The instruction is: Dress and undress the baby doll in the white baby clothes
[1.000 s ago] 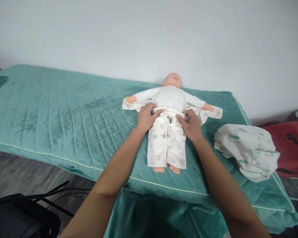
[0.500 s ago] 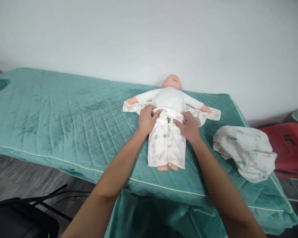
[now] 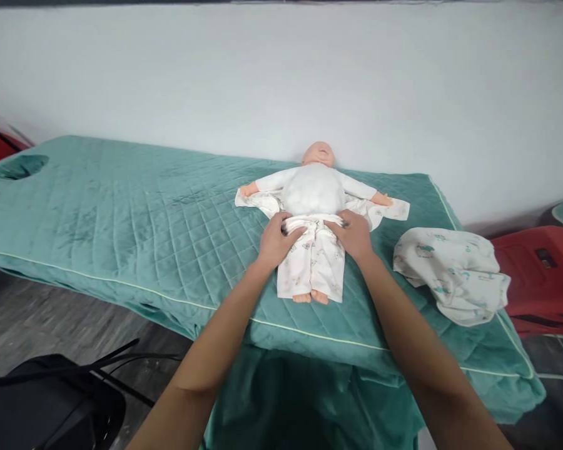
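Note:
A baby doll [image 3: 313, 187] with a white body lies on its back, head toward the wall and arms spread. Printed white pants [image 3: 310, 265] cover its legs, with the bare feet showing at the hems. My left hand [image 3: 276, 239] grips the waistband on one side, thumb on top. On the other side my right hand [image 3: 353, 234] pinches the same waistband. Beneath the doll's arms a printed baby shirt [image 3: 396, 209] lies spread open, its sleeves stretched outward. The fingertips of both hands are partly hidden in the cloth.
The doll rests on a massage bed with a green quilted cover [image 3: 169, 219], which has a face hole [image 3: 22, 167] at the far left. A crumpled printed cloth [image 3: 453, 272] lies at the right. Beyond it stands a red plastic object [image 3: 544, 275]. A black chair-like object [image 3: 47, 400] is at lower left.
Both hands have drawn the waistband down a little toward the feet, so more of the white belly shows. The camera view has shifted slightly.

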Motion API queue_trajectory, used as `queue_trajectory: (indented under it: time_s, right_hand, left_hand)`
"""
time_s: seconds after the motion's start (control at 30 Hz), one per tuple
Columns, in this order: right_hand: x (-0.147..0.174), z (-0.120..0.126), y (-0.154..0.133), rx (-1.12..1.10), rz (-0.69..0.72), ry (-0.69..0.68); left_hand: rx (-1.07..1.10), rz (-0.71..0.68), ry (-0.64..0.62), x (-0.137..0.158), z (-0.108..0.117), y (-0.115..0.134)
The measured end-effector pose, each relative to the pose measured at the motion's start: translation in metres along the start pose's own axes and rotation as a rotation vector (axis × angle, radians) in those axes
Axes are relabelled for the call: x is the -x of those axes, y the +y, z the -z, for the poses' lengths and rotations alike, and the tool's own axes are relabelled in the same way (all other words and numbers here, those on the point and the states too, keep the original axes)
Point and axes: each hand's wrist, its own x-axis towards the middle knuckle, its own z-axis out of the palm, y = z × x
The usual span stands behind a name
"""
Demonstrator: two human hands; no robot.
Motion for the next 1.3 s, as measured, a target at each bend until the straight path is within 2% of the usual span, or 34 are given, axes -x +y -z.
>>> queue_trajectory:
  time_s: [0.13, 0.23, 0.33, 0.43, 0.53, 0.67, 0.8, 0.97, 1.13, 1.3]
  right_hand:
    - [0.038, 0.010, -0.021, -0.004, -0.040, -0.108]
    - [0.052, 0.009, -0.030, 0.021, -0.060, -0.095]
    - [0.045, 0.001, -0.029, 0.033, -0.076, -0.056]
    - [0.029, -0.006, -0.022, 0.071, -0.034, -0.018]
    - [0.018, -0.010, -0.014, 0.097, 0.027, -0.020]
    - [0.013, -0.011, -0.005, 0.070, 0.079, -0.024]
    - [0.017, -0.009, -0.005, -0.012, -0.052, -0.034]
    - [0.035, 0.007, -0.031, -0.028, -0.253, -0.101]
    - [0.048, 0.019, -0.053, -0.207, -0.296, -0.148]
    - [0.036, 0.018, -0.047, -0.269, -0.304, -0.094]
  left_hand:
    - [-0.007, -0.051, -0.039, -0.008, -0.001, -0.002]
    - [-0.007, -0.130, -0.039, -0.013, -0.002, -0.004]
    - [-0.002, -0.166, -0.031, -0.016, -0.003, -0.006]
    - [0.024, -0.160, -0.034, -0.009, 0.000, -0.003]
    - [0.057, -0.131, -0.059, 0.013, 0.008, 0.001]
    - [0.062, -0.105, -0.182, 0.043, 0.022, 0.003]
    - [0.063, -0.105, -0.247, 0.043, 0.026, 0.000]
    - [0.088, -0.084, -0.189, 0.029, 0.016, 0.000]
    - [0.107, -0.205, -0.094, 0.017, 0.004, 0.003]
    - [0.064, -0.242, -0.048, -0.005, -0.004, 0.006]
